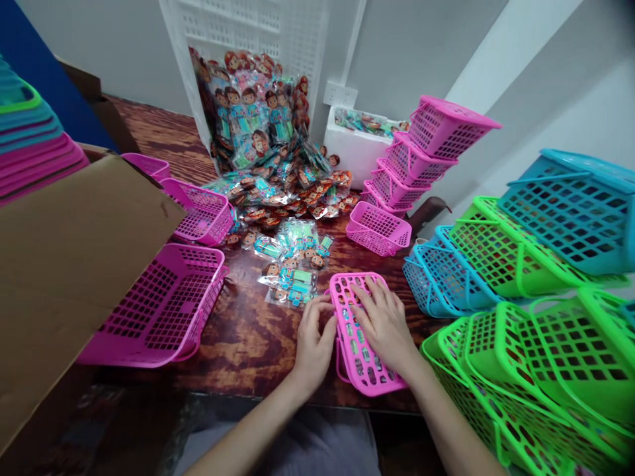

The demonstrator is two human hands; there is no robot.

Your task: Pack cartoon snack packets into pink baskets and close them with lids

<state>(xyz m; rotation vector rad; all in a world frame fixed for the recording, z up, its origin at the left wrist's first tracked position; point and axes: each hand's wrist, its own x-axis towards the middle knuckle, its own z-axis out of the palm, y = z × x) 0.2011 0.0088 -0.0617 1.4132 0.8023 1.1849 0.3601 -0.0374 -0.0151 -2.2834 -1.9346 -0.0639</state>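
Note:
A pink basket with a slotted pink lid [364, 369] sits near the table's front edge, and packets show through the slots. My left hand [313, 337] holds the left side of this basket, with its fingers bent at the rim and the thumb along the lid's edge. On top of the lid lies my right hand [387, 324], pressed down with its fingers stretched out. Beyond my left hand are several clear packets [297, 281] with green and teal pieces and printed cartoon figures.
A large packet heap [278, 178] spills from a white crate [317, 39]. An open pink basket [153, 317] stands left, beside a cardboard box [74, 264]. Stacked pink baskets [397, 172] stand behind right. Green baskets [496, 370] and blue baskets [570, 211] crowd the right.

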